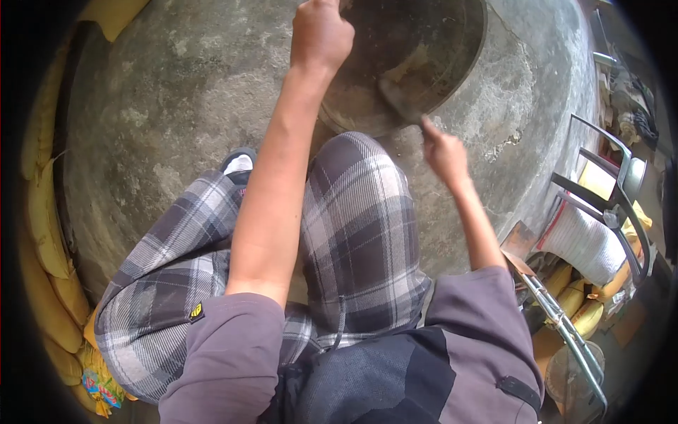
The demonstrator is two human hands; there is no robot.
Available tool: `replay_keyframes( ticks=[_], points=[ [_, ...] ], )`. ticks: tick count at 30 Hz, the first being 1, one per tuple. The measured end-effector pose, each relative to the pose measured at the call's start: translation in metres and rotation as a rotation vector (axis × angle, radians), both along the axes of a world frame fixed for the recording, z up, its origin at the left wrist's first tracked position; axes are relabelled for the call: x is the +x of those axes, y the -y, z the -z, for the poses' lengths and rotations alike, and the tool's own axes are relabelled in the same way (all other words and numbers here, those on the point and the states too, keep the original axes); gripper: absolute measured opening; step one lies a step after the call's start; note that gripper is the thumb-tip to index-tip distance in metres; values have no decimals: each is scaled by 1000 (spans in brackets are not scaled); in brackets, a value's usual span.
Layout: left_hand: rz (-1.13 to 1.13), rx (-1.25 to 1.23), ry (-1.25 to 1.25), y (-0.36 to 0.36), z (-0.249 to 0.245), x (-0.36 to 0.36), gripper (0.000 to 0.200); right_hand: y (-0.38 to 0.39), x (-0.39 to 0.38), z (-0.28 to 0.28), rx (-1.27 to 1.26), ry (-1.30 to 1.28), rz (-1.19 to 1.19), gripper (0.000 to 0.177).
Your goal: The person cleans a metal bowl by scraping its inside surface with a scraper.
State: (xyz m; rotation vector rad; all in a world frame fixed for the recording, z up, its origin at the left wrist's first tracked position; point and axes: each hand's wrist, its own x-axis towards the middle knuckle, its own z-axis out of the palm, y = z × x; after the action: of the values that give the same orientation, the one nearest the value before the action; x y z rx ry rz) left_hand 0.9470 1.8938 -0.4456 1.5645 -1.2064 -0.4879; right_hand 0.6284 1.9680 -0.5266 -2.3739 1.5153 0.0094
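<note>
A wide, dark round pan (452, 49) rests on the floor ahead of me, its far part cut off by the upper frame edge. My left hand (321, 39) is closed at the pan's left rim, with the fingertips hidden. In my right hand (446, 157), the fingers wrap round the handle of a dark, flat-bladed scraper (402, 104). Motion blurs the tool, and its blade reaches over the near right rim into the pan. Some light brown residue (417, 62) shows on the pan's inside near the blade.
Rough grey concrete floor (169, 92) surrounds the pan. Yellow sacks (53, 247) line the left side. To the right lie a black chair frame (614, 198), a white woven sack (590, 233), metal tubes (565, 328) and other clutter. My bent knees (360, 184) are close to the pan.
</note>
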Motion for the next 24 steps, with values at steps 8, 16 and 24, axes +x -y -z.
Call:
replay_keyframes(
  ticks=[8, 16, 24],
  points=[
    [-42, -81, -70, -7, -4, -22, 53, -43, 26, 20, 193, 307, 347, 45],
    [96, -143, 29, -2, -38, -18, 52, 25, 19, -12, -76, -176, 224, 37],
    [158, -98, 320, -8, -48, -44, 52, -59, 48, 50, 46, 464, 185, 53]
  ],
)
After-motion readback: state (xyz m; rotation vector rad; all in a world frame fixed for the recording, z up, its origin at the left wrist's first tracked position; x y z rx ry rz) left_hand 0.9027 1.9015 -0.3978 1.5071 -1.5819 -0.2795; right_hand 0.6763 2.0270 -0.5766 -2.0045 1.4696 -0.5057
